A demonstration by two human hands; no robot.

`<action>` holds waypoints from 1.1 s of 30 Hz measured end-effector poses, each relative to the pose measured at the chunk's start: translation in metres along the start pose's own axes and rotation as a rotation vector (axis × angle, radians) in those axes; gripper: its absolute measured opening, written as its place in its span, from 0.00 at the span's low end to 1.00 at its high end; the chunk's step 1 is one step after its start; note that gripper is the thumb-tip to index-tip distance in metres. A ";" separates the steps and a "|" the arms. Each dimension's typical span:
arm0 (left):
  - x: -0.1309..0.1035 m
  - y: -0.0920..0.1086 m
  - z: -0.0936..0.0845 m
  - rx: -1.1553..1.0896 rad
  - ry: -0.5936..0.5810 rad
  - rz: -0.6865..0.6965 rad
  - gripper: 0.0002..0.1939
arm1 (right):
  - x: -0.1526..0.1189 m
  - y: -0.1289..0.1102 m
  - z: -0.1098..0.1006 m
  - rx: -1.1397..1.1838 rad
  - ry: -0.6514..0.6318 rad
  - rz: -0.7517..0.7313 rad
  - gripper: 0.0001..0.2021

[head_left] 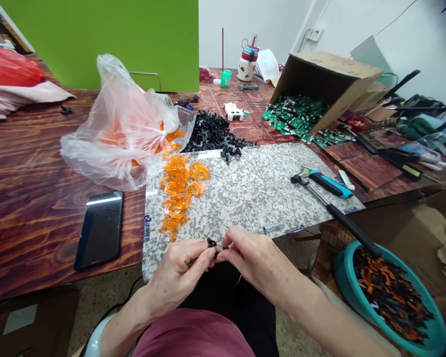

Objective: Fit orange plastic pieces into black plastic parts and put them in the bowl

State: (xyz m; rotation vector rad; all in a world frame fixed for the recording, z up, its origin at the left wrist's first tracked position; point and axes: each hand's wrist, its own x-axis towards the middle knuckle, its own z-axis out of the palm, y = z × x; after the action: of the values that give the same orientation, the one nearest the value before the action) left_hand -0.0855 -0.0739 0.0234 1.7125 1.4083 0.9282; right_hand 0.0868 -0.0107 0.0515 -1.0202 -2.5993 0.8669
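Just past the front edge of the speckled board, my left hand [188,260] pinches a small black plastic part [211,242] between thumb and fingers. Close on its right, my right hand [247,253] is closed too, its fingertips at a small dark piece [226,247] beside that part. Fingers cover most of both pieces, so I cannot tell whether they are joined. Orange translucent plastic parts [176,181] lie in a row on the board's left side. Behind them is a heap of black plastic parts [213,131].
On the speckled board [238,198] lie a hammer [334,210] and a blue-black handled tool [330,184]. A phone [98,230] and a plastic bag [122,129] are left. Green circuit boards [301,116] spill from a cardboard box [330,74]. A teal basin [344,277] stands low right.
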 end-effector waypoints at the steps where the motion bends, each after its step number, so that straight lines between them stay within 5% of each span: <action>1: 0.000 0.002 -0.002 -0.012 -0.029 -0.009 0.19 | 0.000 0.002 -0.002 -0.046 -0.014 -0.050 0.04; 6: -0.001 0.006 -0.007 -0.139 -0.115 -0.088 0.19 | -0.003 0.017 0.003 -0.020 0.137 -0.181 0.11; 11: 0.002 0.007 -0.001 -0.440 -0.010 -0.298 0.16 | -0.011 0.025 0.015 0.262 0.336 -0.007 0.15; 17: 0.006 0.005 0.001 -0.524 0.092 -0.375 0.14 | -0.017 0.023 0.020 0.447 0.334 0.103 0.16; 33: 0.003 0.002 0.004 -0.448 0.094 -0.304 0.14 | -0.017 0.012 0.018 0.475 0.248 0.128 0.10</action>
State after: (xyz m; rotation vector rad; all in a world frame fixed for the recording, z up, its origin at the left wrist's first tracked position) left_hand -0.0805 -0.0712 0.0238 1.1043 1.3473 1.0640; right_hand 0.0983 -0.0232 0.0298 -1.0757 -2.0048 1.2231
